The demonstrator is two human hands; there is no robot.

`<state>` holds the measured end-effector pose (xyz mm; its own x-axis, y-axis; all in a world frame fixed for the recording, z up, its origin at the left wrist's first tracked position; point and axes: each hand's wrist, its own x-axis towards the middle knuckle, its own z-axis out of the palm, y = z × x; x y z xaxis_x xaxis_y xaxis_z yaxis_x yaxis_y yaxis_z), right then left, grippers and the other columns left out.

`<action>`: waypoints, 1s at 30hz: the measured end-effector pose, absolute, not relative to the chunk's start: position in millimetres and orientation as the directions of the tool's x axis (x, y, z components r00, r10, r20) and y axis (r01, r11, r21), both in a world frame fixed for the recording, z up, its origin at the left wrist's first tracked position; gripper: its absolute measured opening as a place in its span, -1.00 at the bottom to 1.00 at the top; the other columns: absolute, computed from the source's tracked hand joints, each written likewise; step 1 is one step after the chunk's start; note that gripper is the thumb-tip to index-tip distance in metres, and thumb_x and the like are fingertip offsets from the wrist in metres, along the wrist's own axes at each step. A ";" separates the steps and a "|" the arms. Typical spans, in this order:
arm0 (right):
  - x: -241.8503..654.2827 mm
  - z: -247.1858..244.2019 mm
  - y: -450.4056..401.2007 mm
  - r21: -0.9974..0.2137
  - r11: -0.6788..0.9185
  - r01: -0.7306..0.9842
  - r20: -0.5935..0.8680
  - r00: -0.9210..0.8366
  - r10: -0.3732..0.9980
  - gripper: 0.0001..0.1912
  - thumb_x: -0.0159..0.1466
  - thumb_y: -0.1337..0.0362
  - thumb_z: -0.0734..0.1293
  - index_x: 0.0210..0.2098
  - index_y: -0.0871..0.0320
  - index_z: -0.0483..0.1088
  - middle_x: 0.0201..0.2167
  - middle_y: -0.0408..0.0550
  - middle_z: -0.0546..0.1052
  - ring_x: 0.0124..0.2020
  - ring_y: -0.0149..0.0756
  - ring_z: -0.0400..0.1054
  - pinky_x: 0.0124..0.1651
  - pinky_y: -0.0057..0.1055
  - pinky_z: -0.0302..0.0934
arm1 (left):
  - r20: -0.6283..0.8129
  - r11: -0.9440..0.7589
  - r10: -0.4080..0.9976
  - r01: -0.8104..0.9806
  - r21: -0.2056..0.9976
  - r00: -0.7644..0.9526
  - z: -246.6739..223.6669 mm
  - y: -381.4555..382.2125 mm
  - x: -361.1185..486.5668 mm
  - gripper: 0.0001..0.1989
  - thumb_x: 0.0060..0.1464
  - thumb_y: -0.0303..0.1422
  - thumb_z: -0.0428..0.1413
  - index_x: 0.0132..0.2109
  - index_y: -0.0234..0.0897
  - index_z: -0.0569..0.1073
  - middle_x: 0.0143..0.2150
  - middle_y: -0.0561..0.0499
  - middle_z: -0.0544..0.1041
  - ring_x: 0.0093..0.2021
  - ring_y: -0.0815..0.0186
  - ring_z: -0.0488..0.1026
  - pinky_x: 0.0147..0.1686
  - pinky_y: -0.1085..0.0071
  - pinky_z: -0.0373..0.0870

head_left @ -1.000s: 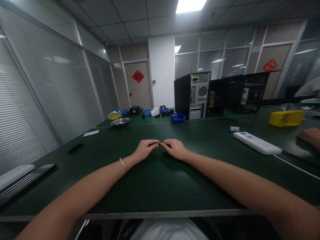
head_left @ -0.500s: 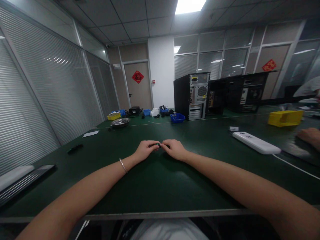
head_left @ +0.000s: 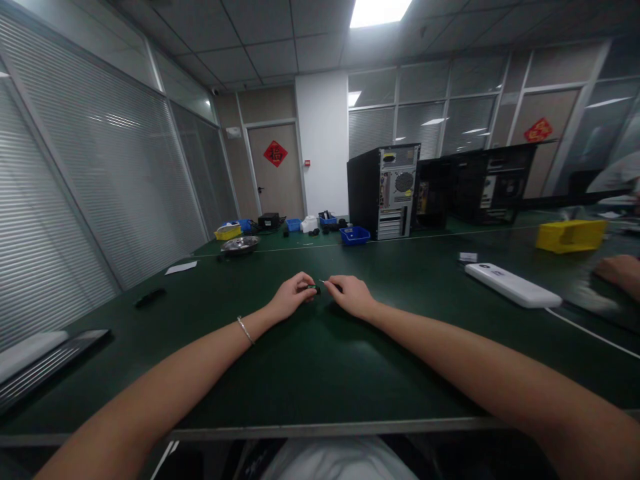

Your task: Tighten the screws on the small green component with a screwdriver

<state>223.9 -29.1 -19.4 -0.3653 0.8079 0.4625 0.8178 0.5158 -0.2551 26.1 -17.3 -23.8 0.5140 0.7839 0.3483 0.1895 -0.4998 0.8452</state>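
Observation:
Over the middle of the green table (head_left: 320,380), my left hand (head_left: 291,296) pinches a small dark green piece (head_left: 314,289) that looks like a little circuit board. Its exact kind is too small to make out. Just to the right, my right hand (head_left: 351,297) is closed, with a thin light-coloured tip (head_left: 323,282) showing between thumb and forefinger. The rest of that slim thing is hidden by the fingers. A narrow gap separates the two hands.
At the back stand a computer tower (head_left: 385,193), a blue bin (head_left: 355,235) and a metal bowl (head_left: 240,245). To the right lie a white power bank (head_left: 513,285) with a cable and a yellow bin (head_left: 571,237). Another person's hand (head_left: 620,272) rests at far right.
The hands were touching at the fingertips and have drawn slightly apart. The green piece stays in my left hand; the thin tip now shows in my right.

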 end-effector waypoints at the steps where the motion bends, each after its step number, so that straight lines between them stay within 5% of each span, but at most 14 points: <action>1: 224.0 -19.2 -29.1 -0.258 0.515 0.817 0.461 -0.365 0.809 -0.61 0.30 0.09 0.04 -0.44 0.13 0.35 -0.47 -0.13 0.45 -0.42 -0.38 0.26 -0.45 -0.49 -0.13 | 0.337 -0.493 0.780 0.186 0.850 0.528 -23.6 -17.2 26.1 -0.76 0.03 -0.31 0.08 -0.16 -0.33 0.33 -0.36 0.01 0.46 -0.36 0.34 0.42 -0.32 0.41 0.34; 9: 224.1 -18.1 -29.9 -0.279 0.532 0.799 0.448 -0.382 0.808 -0.60 0.30 0.07 0.03 -0.43 0.13 0.36 -0.47 -0.13 0.44 -0.44 -0.38 0.26 -0.49 -0.49 -0.13 | 0.305 -0.618 0.701 0.336 0.710 0.645 -17.1 -18.7 23.4 -0.77 0.08 -0.29 0.01 -0.19 -0.31 0.47 -0.24 -0.04 0.47 -0.21 0.29 0.39 -0.15 0.37 0.28; 25: 224.7 -18.5 -25.7 -0.262 0.579 0.772 0.398 -0.460 0.794 -0.63 0.29 0.11 0.07 -0.39 0.13 0.41 -0.44 -0.10 0.48 -0.40 -0.35 0.28 -0.44 -0.49 -0.07 | 0.390 -0.717 0.687 0.488 0.497 0.613 -18.5 -23.5 26.3 -0.68 0.13 -0.18 -0.08 -0.19 -0.29 0.44 -0.29 -0.03 0.40 -0.31 0.32 0.33 -0.28 0.42 0.25; 30: 233.1 -8.6 -24.7 -0.355 0.648 0.674 0.271 -0.589 0.761 -0.71 0.22 0.08 0.18 -0.29 0.11 0.43 -0.39 -0.12 0.48 -0.41 -0.36 0.29 -0.43 -0.50 0.01 | 0.283 -0.706 0.685 0.514 0.488 0.672 -9.3 -31.5 23.4 -0.61 -0.09 -0.07 0.11 -0.22 -0.30 0.40 -0.27 -0.02 0.36 -0.32 0.31 0.30 -0.37 0.45 0.24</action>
